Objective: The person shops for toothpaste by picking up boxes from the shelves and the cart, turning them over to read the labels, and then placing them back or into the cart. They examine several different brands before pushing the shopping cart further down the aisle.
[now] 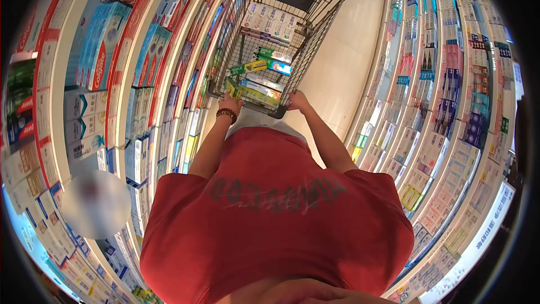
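Observation:
My left hand (pixel 229 104), with a beaded bracelet on its wrist, is closed at the near left end of the shopping cart (pixel 275 114). A green and yellow toothpaste box (pixel 231 88) juts up from its fingers, just over the cart's near edge. My right hand (pixel 298 102) is wrapped round the cart's near right corner. Inside the cart, a second green and yellow box (pixel 247 68) lies slanted beside a blue and green box (pixel 274 66). Several more boxes lie near the handle. White packs with printed toothbrushes (pixel 270 22) fill the far end.
Shelves of red Colgate boxes (pixel 100 63) and other packs rise close along the left side of the cart. On the right, another long shelf (pixel 430 112) holds toothbrush and toothpaste packs. Pale floor tiles (pixel 343 39) run between the cart and that shelf.

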Available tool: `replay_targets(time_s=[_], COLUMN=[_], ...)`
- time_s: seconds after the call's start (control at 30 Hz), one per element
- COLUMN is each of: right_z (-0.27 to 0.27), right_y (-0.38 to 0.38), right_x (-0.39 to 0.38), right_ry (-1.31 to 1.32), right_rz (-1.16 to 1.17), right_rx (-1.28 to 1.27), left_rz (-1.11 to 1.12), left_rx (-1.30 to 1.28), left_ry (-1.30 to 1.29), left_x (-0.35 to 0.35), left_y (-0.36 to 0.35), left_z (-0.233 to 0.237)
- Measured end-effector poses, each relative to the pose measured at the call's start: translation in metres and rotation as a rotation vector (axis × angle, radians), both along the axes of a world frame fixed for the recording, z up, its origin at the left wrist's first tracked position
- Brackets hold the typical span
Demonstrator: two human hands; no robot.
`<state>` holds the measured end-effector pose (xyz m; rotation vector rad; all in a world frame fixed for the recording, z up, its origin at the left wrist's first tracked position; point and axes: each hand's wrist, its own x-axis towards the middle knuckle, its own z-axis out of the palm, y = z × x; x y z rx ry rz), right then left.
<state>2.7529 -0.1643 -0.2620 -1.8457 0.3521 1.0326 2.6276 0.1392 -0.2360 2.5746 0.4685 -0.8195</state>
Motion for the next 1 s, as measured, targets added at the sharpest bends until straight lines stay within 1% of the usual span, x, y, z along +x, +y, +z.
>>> replay_targets(time_s=[0.03,0.07,0.17,0.2,0.23,0.3,0.33,0.4,0.43,0.47,0.5,0.53,0.57,0.63,0.7,0.73,0.77,0.8,0.83,0.87,0.9,0.93,0.97,1.0], right_z=[0.012,0.001,-0.006,-0.006,0.012,0.093,0.105,0.106,0.070,0.090,0.056,0.020,-0.049,-0.119,-0.209,-0.239,-0.242,-0.234,-0.244,-0.245,-0.245,-0.222,-0.224,-0.236], right_y=[0.001,-0.002,0.003,0.003,0.007,0.029,0.040,0.059,0.066,0.087,0.097,0.108,0.108,0.104,0.077,0.069,0.067,0.063,0.059,0.057,0.059,0.063,0.064,0.061], right_x=[0.010,0.024,0.054,0.070,0.092,0.141,0.167,0.237,0.273,0.314,0.354,0.398,0.440,0.507,0.546,0.570,0.588,0.598,0.606,0.615,0.620,0.626,0.633,0.641], right_ry=[0.044,0.051,-0.042,-0.004,0.049,0.157,0.099,-0.170,-0.185,-0.070,-0.175,-0.277,-0.510,-0.348,-0.126,-0.025,0.041,0.112,0.165,0.232,0.231,0.228,0.220,0.192], right_rz=[-0.032,-0.042,-0.054,0.023,0.248,0.693,0.826,0.457,0.247,-0.032,-0.186,-0.250,-0.198,-0.285,-0.499,-0.599,-0.558,-0.516,-0.577,-0.636,-0.662,-0.688,-0.714,-0.624], right_rx=[0.011,0.025,-0.106,-0.192,-0.289,-0.460,-0.418,-0.164,0.013,0.212,0.280,0.141,-0.159,-0.551,-0.529,-0.523,-0.374,-0.231,-0.058,0.108,0.170,0.233,0.300,0.241], left_rz=[0.001,0.019,-0.005,0.020,0.042,0.078,0.104,0.171,0.212,0.258,0.307,0.362,0.415,0.691,0.804,1.007,1.201,1.385,1.427,1.425,1.420,1.416,1.411,1.406], left_rx=[0.000,0.008,0.053,0.071,0.096,0.164,0.164,0.160,0.149,0.138,0.131,0.118,0.109,0.124,0.392,0.172,-0.059,-0.296,-0.492,-0.455,-0.413,-0.417,-0.425,-0.432], left_ry=[0.005,-0.039,-0.091,-0.103,-0.118,-0.148,-0.176,-0.233,-0.267,-0.297,-0.321,-0.348,-0.383,-0.378,-0.440,-0.322,-0.203,-0.071,0.066,-0.046,-0.154,-0.089,-0.029,0.028], left_x=[0.013,0.027,0.068,0.085,0.096,0.116,0.124,0.149,0.161,0.171,0.178,0.187,0.201,0.230,0.248,0.249,0.249,0.249,0.278,0.289,0.296,0.300,0.310,0.319], left_y=[-0.002,-0.003,-0.001,-0.005,-0.009,-0.012,-0.014,-0.021,-0.023,-0.027,-0.033,-0.041,-0.049,-0.069,-0.096,-0.100,-0.103,-0.106,-0.108,-0.115,-0.121,-0.123,-0.120,-0.119], left_z=[0.005,0.009,0.000,0.000,-0.005,-0.009,-0.005,0.000,-0.003,-0.008,-0.011,-0.005,0.006,0.022,0.013,0.001,-0.016,-0.026,-0.004,-0.010,-0.012,-0.012,-0.012,-0.011])
